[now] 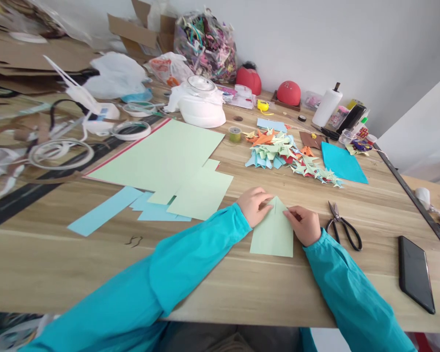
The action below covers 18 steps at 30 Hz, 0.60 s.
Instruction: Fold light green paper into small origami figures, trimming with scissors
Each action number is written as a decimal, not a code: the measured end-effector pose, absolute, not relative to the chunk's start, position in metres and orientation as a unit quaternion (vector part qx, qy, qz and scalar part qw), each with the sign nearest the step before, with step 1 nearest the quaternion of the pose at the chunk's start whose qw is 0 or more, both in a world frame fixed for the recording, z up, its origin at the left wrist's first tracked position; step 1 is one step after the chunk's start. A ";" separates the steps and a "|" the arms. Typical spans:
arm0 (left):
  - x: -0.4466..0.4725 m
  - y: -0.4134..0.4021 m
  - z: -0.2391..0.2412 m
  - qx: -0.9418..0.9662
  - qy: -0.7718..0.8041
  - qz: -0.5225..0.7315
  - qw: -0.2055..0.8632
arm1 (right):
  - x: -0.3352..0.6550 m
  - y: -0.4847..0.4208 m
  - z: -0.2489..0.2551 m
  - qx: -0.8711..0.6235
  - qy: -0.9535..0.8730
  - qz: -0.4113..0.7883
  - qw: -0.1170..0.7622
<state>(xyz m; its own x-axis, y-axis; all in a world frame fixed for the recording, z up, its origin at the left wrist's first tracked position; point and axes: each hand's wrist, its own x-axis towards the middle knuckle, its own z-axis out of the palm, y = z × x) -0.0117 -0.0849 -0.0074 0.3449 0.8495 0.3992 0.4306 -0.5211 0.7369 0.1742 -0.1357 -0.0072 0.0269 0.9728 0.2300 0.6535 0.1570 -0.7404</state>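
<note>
A small pale green paper point(273, 234), folded to a point at its far end, lies on the wooden table point(220, 288) in front of me. My left hand point(254, 205) presses its fingertips on the upper left fold. My right hand point(305, 224) pinches the upper right fold with curled fingers. Both arms wear teal sleeves.
Black scissors point(342, 226) and a dark phone point(415, 273) lie to the right. Large green sheets point(161, 156) and blue strips point(104, 210) lie left. A pile of folded paper shapes point(286, 154), a blue sheet point(342, 164), tape rolls point(132, 129), bags and cardboard fill the back.
</note>
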 end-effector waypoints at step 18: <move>-0.001 -0.096 0.003 0.657 0.348 0.376 0.553 | 0.167 -0.145 0.007 -0.504 -0.715 0.334 0.352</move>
<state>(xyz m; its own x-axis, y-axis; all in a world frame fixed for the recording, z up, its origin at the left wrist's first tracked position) -0.0013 -0.0960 0.0027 0.4744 0.8734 0.1097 0.0414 -0.1466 0.9883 0.1671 -0.1446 0.0074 -0.2455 0.9551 0.1656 0.4849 0.2689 -0.8322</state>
